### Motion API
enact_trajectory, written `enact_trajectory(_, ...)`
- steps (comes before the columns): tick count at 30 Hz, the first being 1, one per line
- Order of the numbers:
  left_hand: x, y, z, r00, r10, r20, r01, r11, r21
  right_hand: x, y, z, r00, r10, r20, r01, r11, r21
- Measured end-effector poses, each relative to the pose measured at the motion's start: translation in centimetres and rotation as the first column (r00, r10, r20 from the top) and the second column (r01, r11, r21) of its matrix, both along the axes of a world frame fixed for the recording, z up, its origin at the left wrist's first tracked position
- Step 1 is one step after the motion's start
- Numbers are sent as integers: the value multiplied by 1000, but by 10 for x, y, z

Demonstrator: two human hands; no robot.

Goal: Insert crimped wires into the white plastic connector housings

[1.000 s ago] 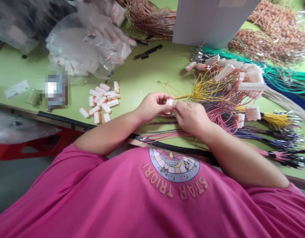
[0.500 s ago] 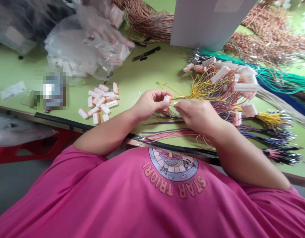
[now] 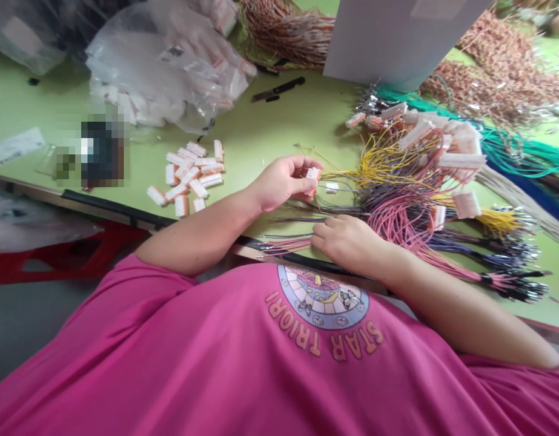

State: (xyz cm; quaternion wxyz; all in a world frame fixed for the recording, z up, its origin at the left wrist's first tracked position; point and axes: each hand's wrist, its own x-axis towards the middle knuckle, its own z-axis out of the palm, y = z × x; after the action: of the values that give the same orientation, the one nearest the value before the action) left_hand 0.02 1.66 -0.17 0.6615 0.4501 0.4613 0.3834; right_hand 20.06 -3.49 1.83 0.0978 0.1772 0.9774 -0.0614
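Between the fingers and thumb of my left hand [image 3: 286,181] is a small white-and-orange connector housing [image 3: 312,174], with yellow and dark wires running from it to the right. My right hand [image 3: 345,242] is lower, near the table edge, its fingers curled together over the loose ends of the pink wires [image 3: 286,246]; its fingertips are partly hidden. A small white piece [image 3: 332,188] lies between the two hands. Yellow wires [image 3: 372,166] and a bent bundle of pink wires [image 3: 397,212] spread to the right. Loose connector housings [image 3: 191,174] lie in a group left of my left hand.
A clear plastic bag of connectors [image 3: 170,79] and a black-handled knife [image 3: 286,88] lie farther back. Connectors with wires attached [image 3: 461,136] are piled at the right, near green wires [image 3: 510,145]. A grey panel [image 3: 397,42] stands behind. A dark strip [image 3: 111,206] lines the front edge.
My right hand has left the connector and come down toward me onto the pink wires. The small white piece now shows on the table. My left hand still holds the connector.
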Motion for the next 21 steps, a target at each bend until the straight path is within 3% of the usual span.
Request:
enact_trajectory(12, -1, -1, 4, 1000, -20, 3, 20, 999, -37, -10, -1, -11, 990, 67, -126, -66, 998, 6)
enact_trajectory(15, -2, -2, 2, 999, -40, 28, 41, 999, -33, -5, 4, -1, 973, -47, -227, 18, 992, -127)
enact_trajectory(18, -3, -2, -1, 995, -62, 78, 65, 997, -31, -6, 4, 14, 947, -202, -251, 106, 931, -349)
enact_trajectory(21, -3, -3, -2, 987, -68, 144, 76, 996, -55, -16, -3, 25, 943, -191, -273, 27, 861, -508)
